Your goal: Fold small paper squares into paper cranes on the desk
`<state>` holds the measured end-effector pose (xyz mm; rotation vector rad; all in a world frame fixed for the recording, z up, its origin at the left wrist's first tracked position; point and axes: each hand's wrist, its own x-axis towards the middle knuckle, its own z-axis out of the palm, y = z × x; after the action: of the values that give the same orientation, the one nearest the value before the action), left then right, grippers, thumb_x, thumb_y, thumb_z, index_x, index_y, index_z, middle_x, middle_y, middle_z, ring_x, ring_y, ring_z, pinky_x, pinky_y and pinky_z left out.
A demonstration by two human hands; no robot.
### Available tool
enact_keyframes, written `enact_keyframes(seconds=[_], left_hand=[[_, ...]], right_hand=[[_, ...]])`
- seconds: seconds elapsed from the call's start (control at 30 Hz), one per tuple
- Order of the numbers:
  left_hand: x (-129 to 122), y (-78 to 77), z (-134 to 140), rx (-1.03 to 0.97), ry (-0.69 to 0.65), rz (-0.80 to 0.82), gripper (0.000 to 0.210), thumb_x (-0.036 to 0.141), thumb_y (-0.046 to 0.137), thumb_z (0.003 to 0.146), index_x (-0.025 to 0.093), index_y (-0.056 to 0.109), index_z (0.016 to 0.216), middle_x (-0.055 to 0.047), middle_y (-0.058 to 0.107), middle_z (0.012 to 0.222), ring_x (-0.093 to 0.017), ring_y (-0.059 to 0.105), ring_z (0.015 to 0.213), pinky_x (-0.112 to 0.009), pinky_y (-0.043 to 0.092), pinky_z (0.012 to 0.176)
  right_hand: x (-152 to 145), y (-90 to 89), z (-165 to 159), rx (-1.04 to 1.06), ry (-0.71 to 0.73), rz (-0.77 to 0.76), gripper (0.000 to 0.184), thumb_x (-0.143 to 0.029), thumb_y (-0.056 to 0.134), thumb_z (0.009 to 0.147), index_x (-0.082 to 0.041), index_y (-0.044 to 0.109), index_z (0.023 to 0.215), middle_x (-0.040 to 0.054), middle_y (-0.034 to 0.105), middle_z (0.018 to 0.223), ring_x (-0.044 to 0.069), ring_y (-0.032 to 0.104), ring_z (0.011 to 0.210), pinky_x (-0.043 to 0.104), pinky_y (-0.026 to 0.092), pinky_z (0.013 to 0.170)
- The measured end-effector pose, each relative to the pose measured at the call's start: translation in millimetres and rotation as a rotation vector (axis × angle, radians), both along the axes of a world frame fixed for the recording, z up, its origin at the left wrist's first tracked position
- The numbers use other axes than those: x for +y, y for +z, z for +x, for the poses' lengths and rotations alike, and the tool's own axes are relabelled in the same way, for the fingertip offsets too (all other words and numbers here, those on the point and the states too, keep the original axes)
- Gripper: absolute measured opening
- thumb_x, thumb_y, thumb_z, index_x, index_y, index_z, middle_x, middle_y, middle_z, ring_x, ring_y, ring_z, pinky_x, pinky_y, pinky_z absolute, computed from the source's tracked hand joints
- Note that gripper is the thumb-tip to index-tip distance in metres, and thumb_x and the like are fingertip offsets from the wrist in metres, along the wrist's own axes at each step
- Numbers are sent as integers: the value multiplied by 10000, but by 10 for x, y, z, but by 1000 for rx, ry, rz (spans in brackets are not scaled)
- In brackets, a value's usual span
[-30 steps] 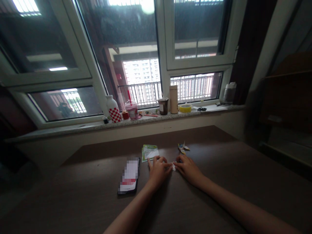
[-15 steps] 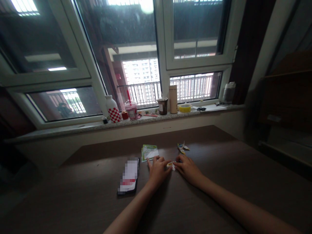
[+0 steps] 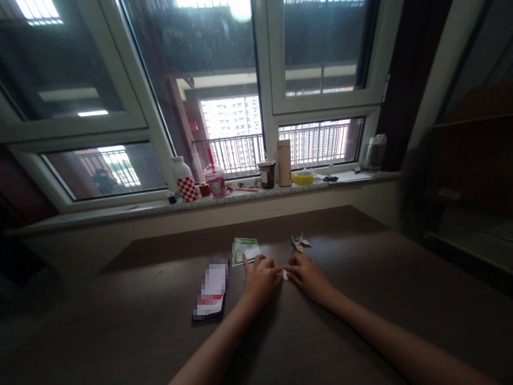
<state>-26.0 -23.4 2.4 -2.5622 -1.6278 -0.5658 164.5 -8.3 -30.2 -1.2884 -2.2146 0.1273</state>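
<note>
Over the middle of the table, my left hand and my right hand meet fingertip to fingertip. Between them is a small white piece of folded paper, mostly covered by the fingers. Both hands pinch it, with the left little finger sticking out to the side. Just beyond my right hand lies a folded paper shape with pointed, coloured flaps. Green-and-white printed packets or cards lie beyond my left hand, close to its fingers.
A phone with a blurred screen lies left of my left forearm on the brown table. On the windowsill behind stand a checkered bottle, drink cups, a tan flask, yellow tape and scissors.
My fingers have closed in over the folded paper. Its yellowish part, visible before, is now hidden, and only a small white bit shows. The other things on the table have stayed put.
</note>
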Motion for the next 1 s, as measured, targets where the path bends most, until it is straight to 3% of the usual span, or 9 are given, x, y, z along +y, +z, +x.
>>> enact_keyframes(seconds=[0.23, 0.5, 0.77, 1.0], left_hand=[[-5, -17, -13, -18, 15, 40, 248, 392, 608, 911, 473, 709, 1123, 10, 658, 1237, -324, 430, 1286, -771, -78, 1108], [-8, -6, -18, -3, 17, 55, 221, 403, 619, 901, 452, 729, 1086, 8, 673, 1230, -341, 445, 1288, -789, -76, 1093], [-2, -19, -23, 0, 23, 63, 206, 412, 620, 901, 444, 735, 1069, 15, 671, 1233, -337, 451, 1290, -795, -68, 1087], [12, -27, -15, -18, 36, 33, 201, 415, 628, 893, 455, 737, 1058, 22, 666, 1232, -323, 458, 1274, -787, -46, 1099]], right_hand=[[2, 4, -15, 83, -16, -35, 211, -277, 648, 884, -253, 747, 1069, 82, 638, 1078, 229, 606, 1047, 387, 484, 940], [-28, 66, -35, 82, -43, -70, 207, -280, 687, 846, -207, 729, 1035, 100, 627, 1123, 255, 585, 1105, 410, 477, 962], [-13, 4, 12, 153, -1, -85, 262, -305, 727, 807, -215, 723, 1053, 101, 620, 1142, 271, 555, 1124, 446, 456, 988], [55, -31, 71, 329, 33, -65, 217, -280, 648, 868, -216, 752, 1047, 103, 641, 1139, 258, 541, 1160, 452, 412, 1062]])
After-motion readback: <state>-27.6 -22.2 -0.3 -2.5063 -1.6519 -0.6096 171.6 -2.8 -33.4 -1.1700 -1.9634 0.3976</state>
